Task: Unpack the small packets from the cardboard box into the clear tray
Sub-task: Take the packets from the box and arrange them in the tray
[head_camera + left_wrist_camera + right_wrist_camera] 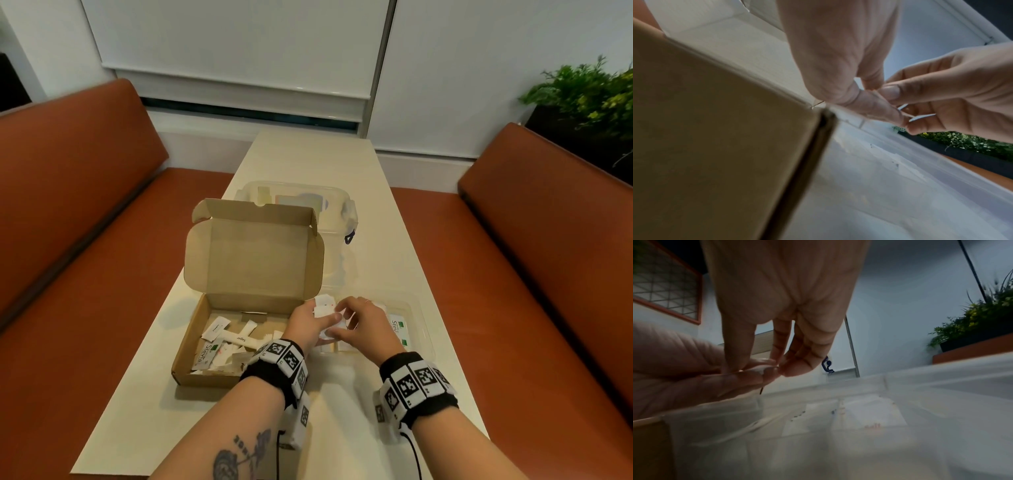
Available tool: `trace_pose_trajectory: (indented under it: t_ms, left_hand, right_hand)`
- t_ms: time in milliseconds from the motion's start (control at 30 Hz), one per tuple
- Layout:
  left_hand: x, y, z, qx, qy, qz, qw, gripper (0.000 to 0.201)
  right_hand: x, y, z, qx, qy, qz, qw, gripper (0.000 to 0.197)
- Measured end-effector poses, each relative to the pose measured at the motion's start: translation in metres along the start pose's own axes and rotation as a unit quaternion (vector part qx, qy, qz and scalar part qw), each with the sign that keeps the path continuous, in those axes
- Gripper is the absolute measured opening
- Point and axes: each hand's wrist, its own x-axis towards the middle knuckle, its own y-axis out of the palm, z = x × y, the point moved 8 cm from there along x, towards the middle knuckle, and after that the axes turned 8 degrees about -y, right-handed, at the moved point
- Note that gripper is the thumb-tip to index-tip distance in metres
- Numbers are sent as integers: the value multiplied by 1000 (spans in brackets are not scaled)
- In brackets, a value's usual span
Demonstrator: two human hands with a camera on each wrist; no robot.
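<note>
An open cardboard box (pixel 191 346) sits left of centre on the table, with several white packets (pixel 226 342) loose inside. Against its right side stands the clear tray (pixel 420 317), which holds green-printed packets (pixel 397 325) and white ones (pixel 869 415). Above the tray's left end my left hand (pixel 317 317) grips a small stack of white packets (pixel 323 305). My right hand (pixel 346 318) meets it there, thumb and fingertips pinching the stack's thin edge. In the wrist views the left hand (pixel 869 97) and the right hand (pixel 781 366) touch fingertip to fingertip over the tray wall (pixel 900 178).
A lidded clear container (pixel 342 212) stands behind the box's raised lid (pixel 253 253). The cream table (pixel 308 157) is narrow, with orange benches (pixel 102 274) on both sides. A potted plant (pixel 589 92) sits at the far right.
</note>
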Motion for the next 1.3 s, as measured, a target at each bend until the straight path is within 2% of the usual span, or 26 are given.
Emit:
trace_pose_trajectory:
  t_ms: [167,267,367,533,667,800,1067,1300]
  left_hand:
    - [1,0,0,-22,-13,-9,1000,11]
    - [3,-1,2,-32,-32,-21,999,14]
    - [7,-3,5,-21,-38,-34,999,28]
    - [9,-5,7,-28,-38,-33,998,17]
    - [12,-7,7,-52,-39,-30,997,17]
    - [12,-7,7,-70,-55,-17,996,14]
    - [10,-6,4,-57,-40,-13,997,13]
    - [10,-8,5,-57,-39,-11,998,15]
  right_hand:
    - [3,0,-7,17,22,-15,999,28]
    - [3,3,-10,39,34,-12,999,20]
    - [4,2,-12,56,33,-13,998,14]
    - [5,-1,-15,72,44,-3,996,4]
    - [3,-18,-29,77,66,-36,994,13]
    - [-4,-43,-54,38,100,-65,992,11]
    - [-10,-39,-72,-126,116,38,985,7]
    - [-12,-30,-78,-208,131,67,967,8]
